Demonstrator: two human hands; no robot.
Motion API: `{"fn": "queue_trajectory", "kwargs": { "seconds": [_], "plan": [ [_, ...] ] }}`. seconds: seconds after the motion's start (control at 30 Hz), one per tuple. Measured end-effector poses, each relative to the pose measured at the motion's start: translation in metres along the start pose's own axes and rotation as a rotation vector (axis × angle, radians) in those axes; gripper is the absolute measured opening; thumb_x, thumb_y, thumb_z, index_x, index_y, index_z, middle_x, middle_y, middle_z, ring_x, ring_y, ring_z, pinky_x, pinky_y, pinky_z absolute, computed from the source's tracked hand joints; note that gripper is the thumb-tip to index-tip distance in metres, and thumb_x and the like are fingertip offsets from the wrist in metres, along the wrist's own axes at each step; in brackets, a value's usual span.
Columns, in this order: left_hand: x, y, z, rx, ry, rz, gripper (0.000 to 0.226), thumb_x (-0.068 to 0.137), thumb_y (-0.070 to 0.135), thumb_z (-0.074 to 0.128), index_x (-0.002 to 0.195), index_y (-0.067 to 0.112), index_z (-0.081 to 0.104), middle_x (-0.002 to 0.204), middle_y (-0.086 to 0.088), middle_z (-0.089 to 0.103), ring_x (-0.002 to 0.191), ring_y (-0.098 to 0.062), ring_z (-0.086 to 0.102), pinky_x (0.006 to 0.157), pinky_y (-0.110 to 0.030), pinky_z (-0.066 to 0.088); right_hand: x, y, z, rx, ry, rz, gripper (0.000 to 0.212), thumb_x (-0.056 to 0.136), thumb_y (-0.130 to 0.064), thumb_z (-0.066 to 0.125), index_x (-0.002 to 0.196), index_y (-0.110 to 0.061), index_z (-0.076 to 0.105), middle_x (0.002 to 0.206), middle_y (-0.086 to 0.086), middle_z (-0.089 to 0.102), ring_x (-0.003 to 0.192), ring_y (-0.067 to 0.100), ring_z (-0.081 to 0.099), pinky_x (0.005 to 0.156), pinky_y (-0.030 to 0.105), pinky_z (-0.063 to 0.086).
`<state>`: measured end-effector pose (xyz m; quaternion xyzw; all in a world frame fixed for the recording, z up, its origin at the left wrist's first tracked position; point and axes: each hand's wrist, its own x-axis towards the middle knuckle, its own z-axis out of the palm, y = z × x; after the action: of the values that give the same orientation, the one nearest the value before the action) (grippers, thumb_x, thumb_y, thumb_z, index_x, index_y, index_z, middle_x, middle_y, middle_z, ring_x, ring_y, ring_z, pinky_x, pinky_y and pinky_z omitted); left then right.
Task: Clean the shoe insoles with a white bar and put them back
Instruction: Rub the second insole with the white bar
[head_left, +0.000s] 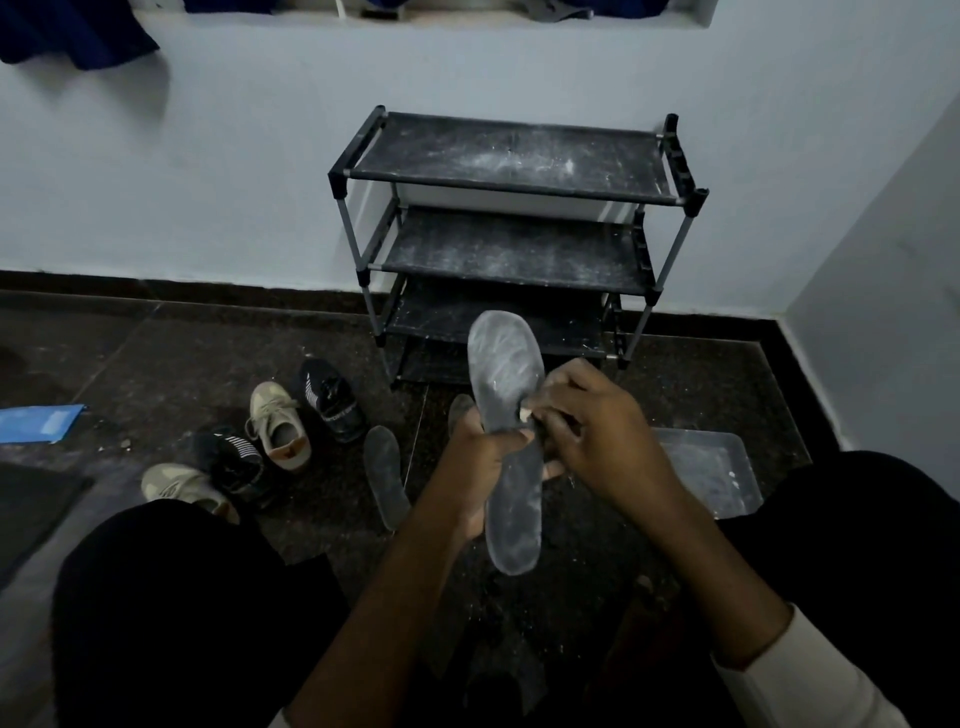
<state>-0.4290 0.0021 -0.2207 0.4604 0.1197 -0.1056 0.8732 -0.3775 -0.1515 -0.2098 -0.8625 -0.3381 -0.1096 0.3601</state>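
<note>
Holds a grey insole (506, 374) up between the knees, toe end uppermost and streaked with white. Grips it round the middle with the left hand (483, 457), thumb laid across the face. Pinches a small white bar (523, 414) in the curled fingers of the right hand (597, 431) and presses it to the insole's right edge. Flat on the dark floor just left of the hands: a second insole (387, 473), near two beige shoes (280, 426) and two black shoes (330, 400). Behind, against the wall: a dust-marked black shoe rack (514, 228). On the floor at right: a clear tray (711, 467).
</note>
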Motion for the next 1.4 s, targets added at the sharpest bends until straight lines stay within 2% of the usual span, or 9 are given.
{"fn": "queue_trajectory", "kwargs": {
  "seconds": [0.27, 0.43, 0.63, 0.77, 0.93, 1.1, 1.2, 1.3, 1.4],
  "plan": [
    [0.005, 0.0, -0.002, 0.044, 0.01, 0.098, 0.061, 0.064, -0.001, 0.07, 0.119, -0.018, 0.052, 0.096, -0.027, 0.059, 0.08, -0.037, 0.064, 0.073, -0.045, 0.056, 0.0, -0.005, 0.003, 0.024, 0.005, 0.062, 0.011, 0.084, -0.008, 0.078, 0.095, -0.011, 0.075, 0.104, -0.004, 0.058, 0.092, 0.004, 0.06, 0.083, 0.017, 0.052],
    [0.008, -0.005, -0.008, 0.123, 0.002, 0.094, 0.046, 0.072, -0.007, 0.056, 0.118, -0.012, 0.059, 0.086, -0.019, 0.069, 0.075, -0.03, 0.069, 0.073, -0.041, 0.055, 0.0, -0.008, 0.004, 0.005, 0.119, 0.207, 0.024, 0.083, -0.012, 0.081, 0.105, -0.013, 0.072, 0.101, -0.005, 0.063, 0.086, 0.004, 0.06, 0.077, 0.017, 0.051],
    [0.009, -0.009, -0.009, 0.193, 0.059, 0.078, 0.048, 0.074, -0.001, 0.062, 0.121, -0.006, 0.063, 0.094, -0.022, 0.07, 0.088, -0.033, 0.069, 0.088, -0.052, 0.052, 0.002, -0.011, 0.001, -0.027, 0.009, 0.189, 0.03, 0.085, -0.017, 0.081, 0.114, -0.012, 0.074, 0.106, -0.001, 0.063, 0.092, 0.009, 0.061, 0.083, 0.022, 0.053],
    [0.007, -0.009, -0.007, 0.167, 0.041, 0.068, 0.032, 0.093, -0.014, 0.052, 0.125, -0.012, 0.058, 0.093, -0.02, 0.072, 0.082, -0.026, 0.074, 0.072, -0.036, 0.06, 0.004, -0.007, -0.001, -0.011, -0.009, 0.178, 0.032, 0.086, -0.009, 0.078, 0.118, -0.01, 0.074, 0.105, -0.002, 0.062, 0.089, 0.007, 0.062, 0.081, 0.024, 0.057],
    [0.007, -0.011, -0.005, 0.118, 0.007, 0.057, 0.038, 0.096, -0.016, 0.047, 0.132, -0.01, 0.056, 0.111, -0.025, 0.072, 0.098, -0.03, 0.074, 0.077, -0.031, 0.061, 0.003, -0.007, -0.006, 0.047, 0.063, 0.217, 0.02, 0.088, -0.009, 0.076, 0.107, -0.013, 0.078, 0.096, -0.003, 0.067, 0.079, 0.002, 0.064, 0.071, 0.011, 0.052],
    [0.007, -0.006, -0.009, 0.139, 0.017, 0.058, 0.038, 0.095, -0.016, 0.045, 0.132, -0.014, 0.052, 0.094, -0.015, 0.072, 0.081, -0.025, 0.073, 0.067, -0.033, 0.059, -0.001, -0.007, -0.005, 0.031, -0.071, 0.192, 0.012, 0.089, -0.013, 0.075, 0.099, -0.016, 0.08, 0.091, -0.006, 0.067, 0.08, 0.003, 0.064, 0.073, 0.031, 0.058],
    [0.007, -0.006, -0.007, 0.181, 0.008, 0.053, 0.038, 0.091, -0.015, 0.049, 0.129, -0.015, 0.053, 0.091, -0.016, 0.072, 0.081, -0.026, 0.074, 0.069, -0.033, 0.059, 0.0, -0.008, -0.002, 0.001, -0.04, 0.159, 0.008, 0.089, -0.008, 0.072, 0.084, -0.012, 0.076, 0.083, -0.001, 0.063, 0.07, 0.011, 0.063, 0.062, 0.042, 0.057],
    [0.008, -0.006, -0.005, 0.18, -0.008, 0.057, 0.048, 0.081, -0.006, 0.056, 0.128, -0.013, 0.055, 0.09, -0.017, 0.071, 0.081, -0.026, 0.072, 0.071, -0.035, 0.058, 0.003, -0.007, -0.001, -0.034, 0.077, 0.164, 0.009, 0.09, -0.008, 0.07, 0.083, -0.01, 0.076, 0.082, 0.001, 0.062, 0.069, 0.012, 0.061, 0.062, 0.041, 0.055],
    [0.009, -0.006, -0.009, 0.191, 0.038, 0.059, 0.044, 0.084, -0.007, 0.055, 0.128, -0.009, 0.057, 0.094, -0.017, 0.072, 0.09, -0.03, 0.072, 0.076, -0.038, 0.057, -0.001, -0.012, 0.0, -0.022, -0.002, 0.131, 0.009, 0.091, -0.011, 0.07, 0.083, -0.011, 0.075, 0.083, -0.002, 0.061, 0.07, 0.01, 0.06, 0.064, 0.039, 0.054]
  ]
}}
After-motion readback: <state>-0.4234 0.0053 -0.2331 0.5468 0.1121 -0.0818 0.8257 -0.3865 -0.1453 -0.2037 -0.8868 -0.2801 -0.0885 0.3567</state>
